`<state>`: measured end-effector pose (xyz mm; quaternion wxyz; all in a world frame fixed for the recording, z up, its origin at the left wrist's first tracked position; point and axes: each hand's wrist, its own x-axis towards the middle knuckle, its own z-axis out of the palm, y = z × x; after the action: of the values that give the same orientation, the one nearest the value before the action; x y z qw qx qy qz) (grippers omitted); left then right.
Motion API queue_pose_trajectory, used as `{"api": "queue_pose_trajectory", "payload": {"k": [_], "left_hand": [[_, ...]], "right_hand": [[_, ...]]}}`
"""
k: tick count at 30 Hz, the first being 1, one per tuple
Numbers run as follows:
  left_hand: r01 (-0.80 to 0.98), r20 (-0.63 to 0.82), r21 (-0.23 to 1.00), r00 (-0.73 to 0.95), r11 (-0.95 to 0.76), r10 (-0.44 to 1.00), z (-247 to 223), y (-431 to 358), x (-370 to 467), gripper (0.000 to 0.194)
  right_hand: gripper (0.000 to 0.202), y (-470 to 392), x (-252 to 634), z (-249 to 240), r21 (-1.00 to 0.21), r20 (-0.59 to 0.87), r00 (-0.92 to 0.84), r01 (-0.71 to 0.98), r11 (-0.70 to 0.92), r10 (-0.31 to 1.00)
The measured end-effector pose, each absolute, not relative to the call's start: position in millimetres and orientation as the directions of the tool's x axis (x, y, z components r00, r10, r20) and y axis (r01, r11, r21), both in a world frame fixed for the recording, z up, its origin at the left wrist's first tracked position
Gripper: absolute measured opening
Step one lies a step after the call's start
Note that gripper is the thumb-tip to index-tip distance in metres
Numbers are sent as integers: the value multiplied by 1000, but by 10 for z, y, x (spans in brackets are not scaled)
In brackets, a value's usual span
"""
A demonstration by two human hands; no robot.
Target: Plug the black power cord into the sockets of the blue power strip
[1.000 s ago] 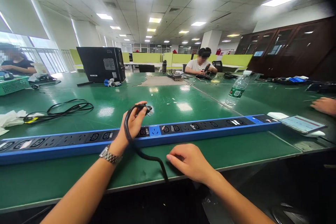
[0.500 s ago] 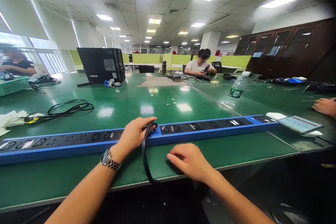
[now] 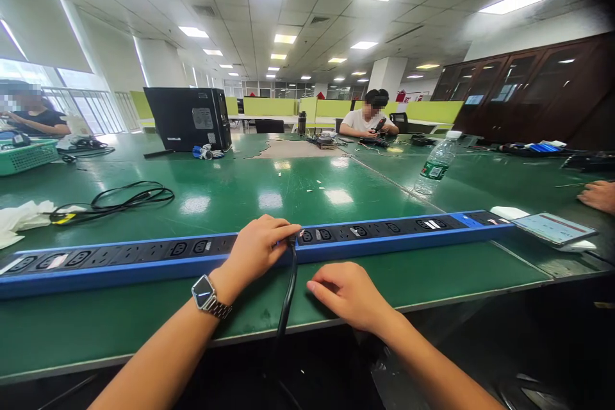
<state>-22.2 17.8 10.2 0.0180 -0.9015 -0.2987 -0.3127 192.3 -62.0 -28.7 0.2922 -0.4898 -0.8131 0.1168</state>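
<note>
A long blue power strip (image 3: 394, 245) with black sockets lies across the green table near its front edge. My left hand (image 3: 259, 248), with a watch on the wrist, is closed on the plug end of a black cable (image 3: 288, 295) at the strip's middle; the plug is mostly hidden by the fingers. From there the cable hangs down over the table edge. My right hand (image 3: 348, 295) rests on the table just in front of the strip, fingers curled, with nothing visible in it.
Coiled black cable (image 3: 129, 198) and white tissue (image 3: 29, 221) lie at left. Behind stand a black computer case (image 3: 185, 118) and a plastic bottle (image 3: 435, 166). A tablet (image 3: 555, 229) is by the strip's right end, near another person's hand (image 3: 598, 196). Two people sit farther back.
My left hand has moved a little to the right along the strip with the plug. The cable, bowed to the left before, now hangs straighter. My right hand has hardly moved.
</note>
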Motion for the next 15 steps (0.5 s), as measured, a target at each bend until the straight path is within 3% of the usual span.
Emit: {"api": "queue_pose_trajectory", "payload": {"k": [10, 15], "left_hand": [[540, 602, 211, 585, -815, 543, 42, 180, -219, 41], [458, 732, 405, 356, -791, 581, 102, 169, -227, 28]], "right_hand": [[29, -626, 1927, -271, -494, 363, -344, 717, 492, 866], [28, -626, 1936, -271, -499, 355, -346, 716, 489, 869]]}}
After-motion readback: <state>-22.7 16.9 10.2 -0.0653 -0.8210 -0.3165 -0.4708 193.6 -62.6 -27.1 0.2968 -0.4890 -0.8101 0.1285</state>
